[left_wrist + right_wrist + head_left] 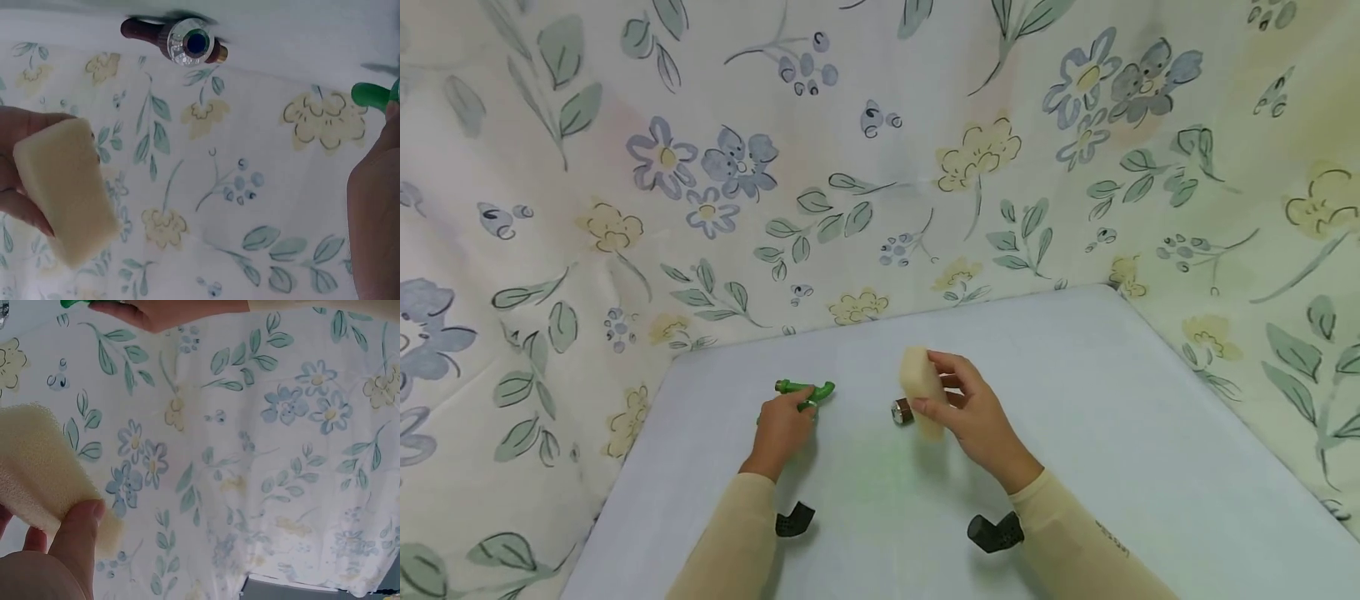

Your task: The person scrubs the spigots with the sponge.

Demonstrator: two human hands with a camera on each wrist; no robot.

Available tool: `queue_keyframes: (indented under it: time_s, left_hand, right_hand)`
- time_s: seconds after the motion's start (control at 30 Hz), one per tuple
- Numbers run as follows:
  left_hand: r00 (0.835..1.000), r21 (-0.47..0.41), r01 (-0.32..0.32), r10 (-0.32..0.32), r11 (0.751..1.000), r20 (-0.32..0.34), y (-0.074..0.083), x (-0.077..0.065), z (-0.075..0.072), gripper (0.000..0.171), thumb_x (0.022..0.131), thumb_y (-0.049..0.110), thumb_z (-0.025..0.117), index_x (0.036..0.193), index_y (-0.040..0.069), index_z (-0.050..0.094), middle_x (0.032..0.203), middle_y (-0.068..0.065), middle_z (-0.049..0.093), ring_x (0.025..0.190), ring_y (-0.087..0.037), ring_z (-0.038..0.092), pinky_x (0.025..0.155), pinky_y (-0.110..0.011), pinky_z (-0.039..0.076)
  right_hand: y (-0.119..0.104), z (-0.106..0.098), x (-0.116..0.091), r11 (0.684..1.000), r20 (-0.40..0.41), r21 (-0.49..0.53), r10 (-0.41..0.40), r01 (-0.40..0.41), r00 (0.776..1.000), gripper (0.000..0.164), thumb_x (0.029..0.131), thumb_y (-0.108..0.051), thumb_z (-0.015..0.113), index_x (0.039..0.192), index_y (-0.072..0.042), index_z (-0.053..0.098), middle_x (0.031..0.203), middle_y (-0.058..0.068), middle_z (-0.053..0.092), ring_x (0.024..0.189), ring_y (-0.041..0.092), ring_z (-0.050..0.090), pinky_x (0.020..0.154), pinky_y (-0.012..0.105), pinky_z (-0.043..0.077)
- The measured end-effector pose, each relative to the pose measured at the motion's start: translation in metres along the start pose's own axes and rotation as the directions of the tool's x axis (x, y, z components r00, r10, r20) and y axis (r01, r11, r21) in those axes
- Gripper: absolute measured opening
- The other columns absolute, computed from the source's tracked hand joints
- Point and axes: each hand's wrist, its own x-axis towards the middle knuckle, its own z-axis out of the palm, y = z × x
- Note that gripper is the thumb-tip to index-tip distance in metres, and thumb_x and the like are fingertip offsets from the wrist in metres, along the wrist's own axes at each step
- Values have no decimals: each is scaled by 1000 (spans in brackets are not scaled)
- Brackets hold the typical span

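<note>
On the left of the white table, my left hand (784, 429) has its fingers and thumb on a green tap (823, 391) with a curved spout and a brass threaded end. The hand covers part of the tap's middle. Slightly above the table, my right hand (973, 412) holds a pale yellow sponge block (921, 379) upright between thumb and fingers. Behind the sponge lies a dark red tap (900, 411), partly hidden in the head view. The left wrist view shows the red tap (190, 42) with its silver knob, blue centre and brass end, apart from the sponge (69, 194).
The white table (1097, 400) ends at a floral cloth (865, 208) that hangs behind it and along both sides. A black wrist camera mount shows at the left sleeve (741, 533), another at the right sleeve (1075, 542).
</note>
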Motion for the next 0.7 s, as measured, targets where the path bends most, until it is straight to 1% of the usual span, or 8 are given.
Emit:
queue_keyframes:
  time_s: [0.07,0.17,0.33,0.47,0.53,0.6,0.63,0.7]
  left_hand:
    - [1000,27,5,-5,1000,0,0,0,3,40,95,18,60,134,13,57,133,-14,54,109,-22,53,71,-34,49]
    - [1000,55,2,-1,999,-21,1,-1,4,36,96,18,58,131,9,58,128,-14,57,104,-24,57,68,-36,51]
    - [996,128,-16,27,992,-87,3,0,7,33,94,20,57,126,13,64,125,-15,60,103,-33,58,74,-48,41]
    - [986,194,-36,66,980,-154,6,2,8,31,91,22,61,121,14,68,117,-14,63,102,-35,56,74,-53,38]
    - [976,143,-77,103,987,-189,12,4,6,33,92,24,62,123,13,66,115,-12,62,102,-32,56,78,-51,43]
    - [960,44,-157,163,987,-228,21,5,3,37,93,26,64,128,17,61,115,-8,61,104,-28,56,80,-45,47]
    - [951,-23,-204,192,979,-244,27,6,1,41,93,28,65,132,20,58,118,-5,60,105,-26,56,81,-42,49]
    - [933,-162,-295,247,942,-261,42,5,-2,50,91,29,67,138,28,50,122,0,58,108,-23,56,82,-39,51]
  right_hand:
    - [-6,0,-1,1000,8,21,6,-6,1000,59,87,-24,74,139,-24,45,133,-2,45,115,29,45,95,50,41]
    - [-11,1,-1,1000,17,29,1,-2,1000,59,87,-20,73,139,-18,45,133,2,45,115,30,45,95,52,40]
    - [5,-1,2,1000,-7,-11,5,-5,1000,60,85,-32,74,138,-28,46,133,-5,46,112,21,47,94,46,43]
    - [-1,-3,2,1000,-11,-8,20,-20,1000,60,86,-27,74,139,-24,46,132,-1,46,113,25,47,94,47,43]
    - [-2,-5,3,1000,-16,-6,20,-20,1000,60,86,-26,74,138,-23,46,132,0,46,113,27,46,94,49,43]
    - [2,-8,5,1000,-18,-12,13,-13,1000,60,86,-28,74,138,-25,45,133,-1,45,114,28,46,94,49,43]
    - [6,-9,6,1000,-21,-18,6,-6,1000,61,85,-31,75,138,-27,45,133,-3,45,114,26,46,94,49,43]
    - [8,-10,8,1000,-20,-29,-8,7,1000,61,84,-35,75,138,-29,45,133,-4,45,114,26,45,94,49,43]
